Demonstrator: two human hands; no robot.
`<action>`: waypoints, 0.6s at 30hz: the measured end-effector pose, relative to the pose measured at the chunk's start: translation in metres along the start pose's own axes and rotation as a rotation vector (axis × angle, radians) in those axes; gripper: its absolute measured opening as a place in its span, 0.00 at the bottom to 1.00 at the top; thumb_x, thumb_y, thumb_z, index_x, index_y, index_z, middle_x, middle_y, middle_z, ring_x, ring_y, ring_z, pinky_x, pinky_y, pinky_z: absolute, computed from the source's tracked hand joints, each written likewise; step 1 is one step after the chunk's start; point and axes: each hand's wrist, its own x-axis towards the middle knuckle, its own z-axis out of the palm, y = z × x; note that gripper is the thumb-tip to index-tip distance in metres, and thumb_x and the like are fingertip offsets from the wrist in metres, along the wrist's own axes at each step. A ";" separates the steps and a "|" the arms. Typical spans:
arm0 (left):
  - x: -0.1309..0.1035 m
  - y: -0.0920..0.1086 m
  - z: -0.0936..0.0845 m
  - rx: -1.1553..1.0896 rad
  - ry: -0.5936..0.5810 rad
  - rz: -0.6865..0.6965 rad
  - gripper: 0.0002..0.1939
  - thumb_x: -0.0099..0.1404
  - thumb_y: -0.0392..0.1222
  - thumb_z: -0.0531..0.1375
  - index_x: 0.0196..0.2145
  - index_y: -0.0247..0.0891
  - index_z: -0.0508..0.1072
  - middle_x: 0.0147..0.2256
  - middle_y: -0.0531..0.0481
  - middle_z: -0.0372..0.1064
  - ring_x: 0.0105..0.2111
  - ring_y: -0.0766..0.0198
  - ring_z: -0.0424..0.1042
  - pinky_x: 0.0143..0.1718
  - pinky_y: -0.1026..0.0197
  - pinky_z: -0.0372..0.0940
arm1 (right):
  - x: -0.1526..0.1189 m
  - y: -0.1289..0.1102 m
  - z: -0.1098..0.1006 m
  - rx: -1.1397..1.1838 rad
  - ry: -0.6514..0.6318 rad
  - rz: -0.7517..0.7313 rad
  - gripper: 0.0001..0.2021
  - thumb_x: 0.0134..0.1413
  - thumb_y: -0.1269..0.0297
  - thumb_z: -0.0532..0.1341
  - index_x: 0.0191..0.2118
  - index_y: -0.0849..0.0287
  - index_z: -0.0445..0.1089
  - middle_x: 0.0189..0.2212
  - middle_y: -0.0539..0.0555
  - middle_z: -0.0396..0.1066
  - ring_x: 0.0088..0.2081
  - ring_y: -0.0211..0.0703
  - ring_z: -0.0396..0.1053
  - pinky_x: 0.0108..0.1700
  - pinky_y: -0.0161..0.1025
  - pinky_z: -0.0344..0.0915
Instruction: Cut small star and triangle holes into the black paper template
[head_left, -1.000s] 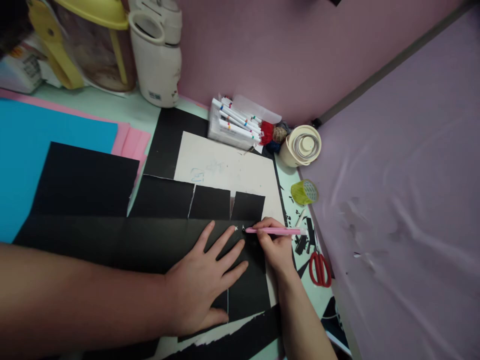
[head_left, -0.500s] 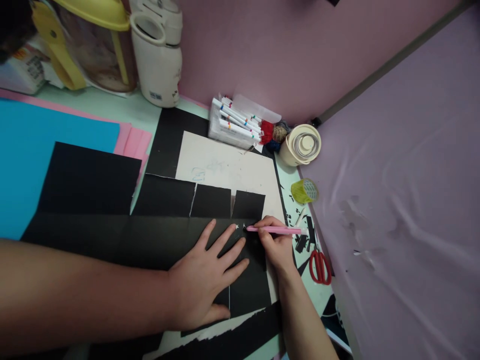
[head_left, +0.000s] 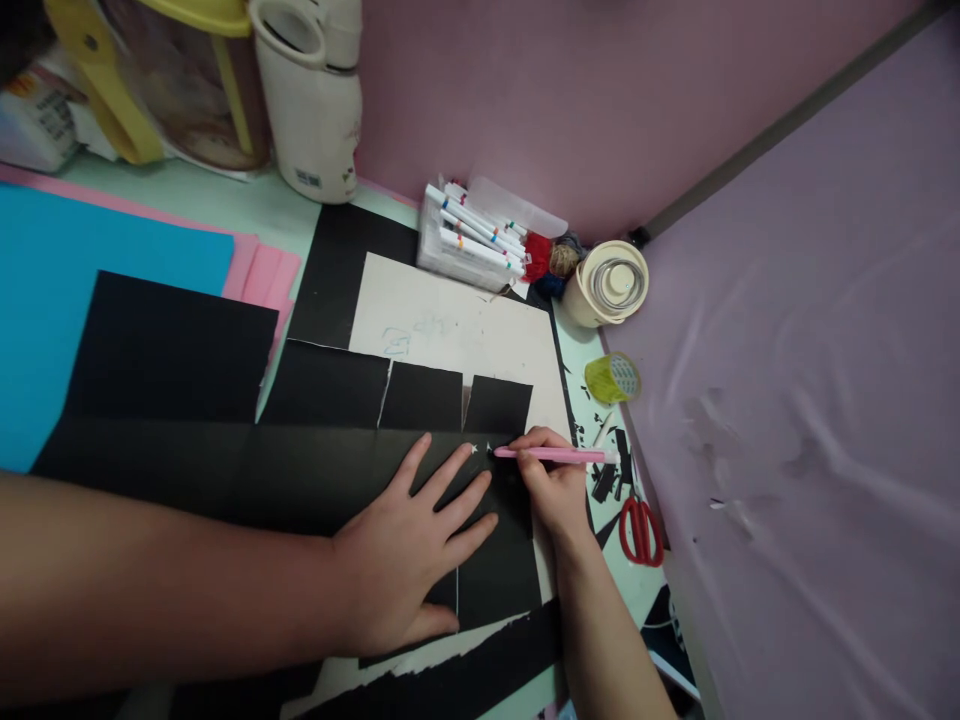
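My left hand (head_left: 416,550) lies flat with fingers spread on a large black paper (head_left: 300,465) whose upper edge is cut into separate flaps. In my right hand (head_left: 555,485) is a pink pen (head_left: 551,455), pinched between the fingers, its tip at the black paper just right of my left fingertips. Small white marks (head_left: 474,449), one star-like, show on the paper beside the tip. Under the black paper lies a whitish board (head_left: 457,315) with faint scribbles.
A clear box of white markers (head_left: 469,255) stands at the back, beside a cream canister (head_left: 611,285). Green tape (head_left: 611,378), black scraps and red-handled scissors (head_left: 641,532) lie at right. Blue paper (head_left: 112,240), a white bottle (head_left: 311,110) and a yellow-lidded jug (head_left: 199,90) are at left.
The camera view has shifted slightly. Both hands keep nearly the same places on the paper, and the pen tip stays by the white marks.
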 end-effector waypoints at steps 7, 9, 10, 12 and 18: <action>-0.001 0.000 0.001 0.011 0.010 0.010 0.39 0.59 0.70 0.55 0.62 0.48 0.63 0.67 0.43 0.50 0.68 0.37 0.36 0.62 0.27 0.25 | -0.002 0.001 -0.001 0.004 -0.018 -0.005 0.04 0.53 0.67 0.60 0.31 0.56 0.73 0.28 0.51 0.75 0.31 0.42 0.71 0.33 0.37 0.66; -0.001 0.000 0.002 0.009 0.012 0.009 0.39 0.59 0.70 0.55 0.62 0.48 0.63 0.67 0.43 0.50 0.68 0.37 0.36 0.62 0.27 0.25 | -0.002 0.001 -0.001 0.012 -0.027 -0.011 0.04 0.53 0.68 0.60 0.31 0.56 0.73 0.28 0.51 0.75 0.31 0.42 0.71 0.33 0.37 0.66; -0.001 0.000 0.002 0.008 0.011 0.007 0.39 0.59 0.70 0.55 0.62 0.48 0.63 0.67 0.43 0.50 0.68 0.37 0.37 0.62 0.28 0.24 | -0.002 0.001 -0.001 0.016 -0.031 -0.014 0.04 0.53 0.68 0.60 0.31 0.56 0.73 0.28 0.51 0.75 0.31 0.42 0.71 0.33 0.37 0.66; 0.000 0.000 0.001 0.008 0.006 0.005 0.39 0.59 0.70 0.55 0.62 0.47 0.63 0.67 0.43 0.50 0.68 0.38 0.37 0.62 0.28 0.23 | -0.002 0.001 -0.001 0.018 -0.033 -0.018 0.04 0.53 0.69 0.61 0.31 0.56 0.73 0.28 0.51 0.75 0.30 0.41 0.71 0.34 0.37 0.66; 0.000 0.000 0.001 0.010 -0.001 0.009 0.40 0.60 0.71 0.54 0.62 0.47 0.63 0.67 0.42 0.50 0.68 0.38 0.37 0.62 0.29 0.22 | -0.002 0.003 -0.002 0.015 -0.051 -0.035 0.04 0.54 0.69 0.61 0.32 0.56 0.73 0.29 0.50 0.75 0.31 0.41 0.70 0.34 0.36 0.65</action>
